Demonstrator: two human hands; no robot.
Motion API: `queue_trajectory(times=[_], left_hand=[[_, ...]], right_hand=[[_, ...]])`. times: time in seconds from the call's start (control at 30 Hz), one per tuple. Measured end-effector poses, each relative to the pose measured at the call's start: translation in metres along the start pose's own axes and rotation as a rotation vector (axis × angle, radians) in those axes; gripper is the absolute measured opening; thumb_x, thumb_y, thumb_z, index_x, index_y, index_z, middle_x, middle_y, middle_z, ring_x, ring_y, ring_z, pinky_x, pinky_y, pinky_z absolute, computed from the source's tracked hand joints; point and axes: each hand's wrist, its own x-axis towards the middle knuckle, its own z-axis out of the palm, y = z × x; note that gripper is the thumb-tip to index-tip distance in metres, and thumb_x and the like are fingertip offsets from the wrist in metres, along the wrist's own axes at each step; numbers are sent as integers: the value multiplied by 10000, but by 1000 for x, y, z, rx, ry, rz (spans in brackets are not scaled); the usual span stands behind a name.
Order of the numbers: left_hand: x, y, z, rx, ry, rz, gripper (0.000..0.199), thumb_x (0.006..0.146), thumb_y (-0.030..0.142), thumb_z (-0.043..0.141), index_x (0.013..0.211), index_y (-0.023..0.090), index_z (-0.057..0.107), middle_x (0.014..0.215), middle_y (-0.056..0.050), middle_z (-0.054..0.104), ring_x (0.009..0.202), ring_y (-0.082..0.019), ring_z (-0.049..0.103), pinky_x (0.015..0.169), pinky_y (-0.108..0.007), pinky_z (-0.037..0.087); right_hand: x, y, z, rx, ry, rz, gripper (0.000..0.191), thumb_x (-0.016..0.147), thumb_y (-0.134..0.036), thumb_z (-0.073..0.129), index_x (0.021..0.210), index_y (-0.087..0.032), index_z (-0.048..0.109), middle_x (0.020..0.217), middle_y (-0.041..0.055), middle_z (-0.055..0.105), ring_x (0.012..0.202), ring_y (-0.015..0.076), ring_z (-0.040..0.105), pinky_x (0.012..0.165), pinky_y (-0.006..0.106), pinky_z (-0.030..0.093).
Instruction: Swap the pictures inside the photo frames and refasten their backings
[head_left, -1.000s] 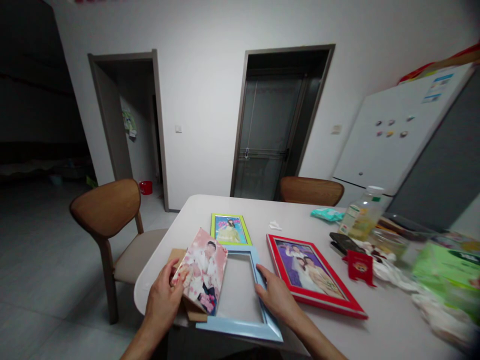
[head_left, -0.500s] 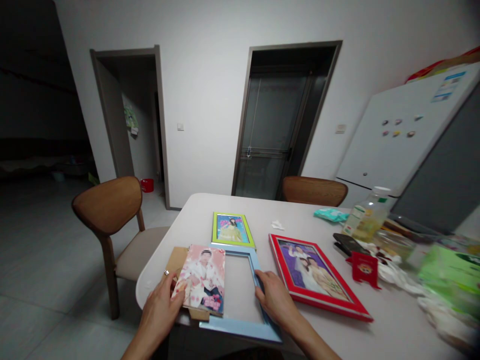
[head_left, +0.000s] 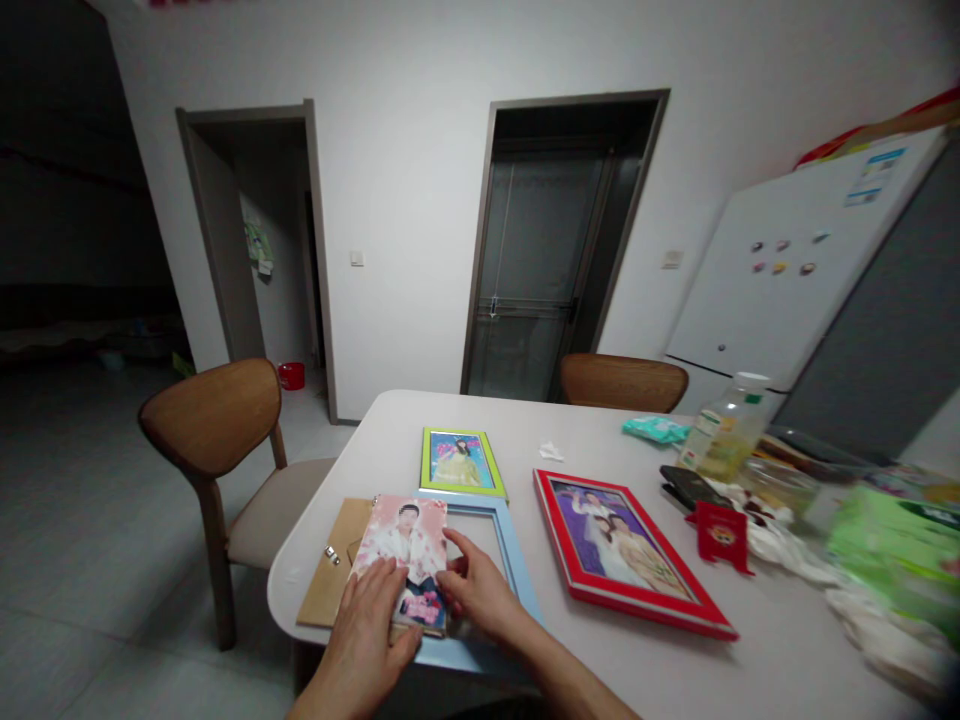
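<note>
A pink photo print [head_left: 412, 545] lies partly on a brown backing board [head_left: 322, 590] and partly over a light-blue frame [head_left: 514, 560]. My left hand [head_left: 371, 625] rests on the print's lower left part, fingers extended and thumb at its bottom edge. At the print's right edge, my right hand [head_left: 480, 590] touches it with fingertips and thumb apart. Behind the blue frame lies a yellow-green framed picture [head_left: 461, 462]. To the right is a red framed picture [head_left: 622, 545].
A bottle [head_left: 724, 430], a black phone or case [head_left: 694, 487], a red item [head_left: 721, 537], a teal packet [head_left: 656, 430] and crumpled tissues [head_left: 795, 550] are on the right of the white table [head_left: 517, 415]. Wooden chairs [head_left: 217, 415] stand at its left and far sides.
My right hand has left the blue frame and moved left to the print's right edge. My left hand has slid right onto the print, exposing more of the brown board.
</note>
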Motion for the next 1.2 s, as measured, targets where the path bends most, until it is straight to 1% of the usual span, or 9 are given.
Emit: queue_trajectory(times=[0.17, 0.33, 0.47, 0.57, 0.7, 0.83, 1.0, 1.1, 1.2], left_hand=[[8, 4, 8, 12, 142, 60, 585, 612, 123, 467, 1195, 168, 436, 1285, -91, 420, 1203, -246, 336, 1000, -465, 258], [24, 9, -9, -195, 401, 171, 432, 726, 118, 345, 1122, 173, 507, 1186, -76, 528, 1135, -189, 435, 986, -392, 317], [30, 22, -27, -565, 478, 4, 350, 798, 269, 382, 1102, 164, 518, 1156, -67, 553, 1104, -199, 469, 970, -367, 341], [30, 36, -27, -916, 433, -213, 406, 798, 390, 404, 1067, 117, 537, 1072, -95, 607, 1039, -231, 524, 921, -383, 388], [25, 51, -10, -1182, 214, -267, 507, 745, 510, 446, 1002, 92, 575, 987, -116, 645, 969, -248, 569, 865, -355, 434], [21, 46, -1, -974, 88, -183, 508, 755, 461, 444, 1104, 97, 508, 1120, -121, 573, 1054, -236, 510, 903, -344, 397], [19, 23, 1, -335, 41, -128, 487, 728, 318, 467, 1149, 73, 470, 1239, -157, 460, 1169, -255, 384, 1001, -423, 240], [16, 20, 3, -103, -58, -59, 434, 689, 261, 502, 1094, 110, 531, 1262, -145, 436, 1195, -272, 342, 1013, -467, 175], [14, 24, 2, -46, -95, -31, 436, 696, 271, 502, 1115, 153, 516, 1274, -118, 429, 1206, -267, 326, 1008, -487, 166]], right_hand=[[3, -29, 20, 308, 104, -125, 537, 600, -110, 467, 1137, -133, 450, 766, 3, 561, 626, 99, 501, 568, 197, 419], [-13, -69, 15, 367, 69, -255, 508, 716, -268, 491, 1203, -173, 381, 788, 0, 544, 614, 96, 489, 548, 205, 417], [-13, -64, 2, 327, 173, -254, 552, 756, -370, 449, 1255, -191, 294, 980, 52, 534, 794, 130, 532, 686, 250, 434], [-6, -44, -5, 295, 300, -71, 556, 710, -382, 488, 1214, -190, 350, 1104, 90, 502, 907, 163, 522, 734, 271, 430], [-3, -29, -13, 550, 173, 110, 508, 705, -372, 451, 1172, -188, 374, 957, 66, 606, 759, 165, 589, 595, 250, 457], [-3, -29, -37, 554, 224, 56, 542, 679, -290, 448, 1197, -150, 366, 804, 41, 652, 616, 160, 594, 508, 233, 437], [3, -9, -77, 95, 360, 70, 533, 664, -212, 418, 1186, -105, 416, 653, 27, 633, 546, 158, 570, 501, 238, 411], [8, 5, -82, -158, 341, 71, 470, 663, -183, 390, 1109, -90, 503, 598, 25, 613, 546, 157, 566, 524, 235, 402], [12, 9, -72, -244, 287, 57, 478, 672, -174, 369, 1128, -86, 483, 686, 50, 639, 585, 159, 579, 541, 233, 403]])
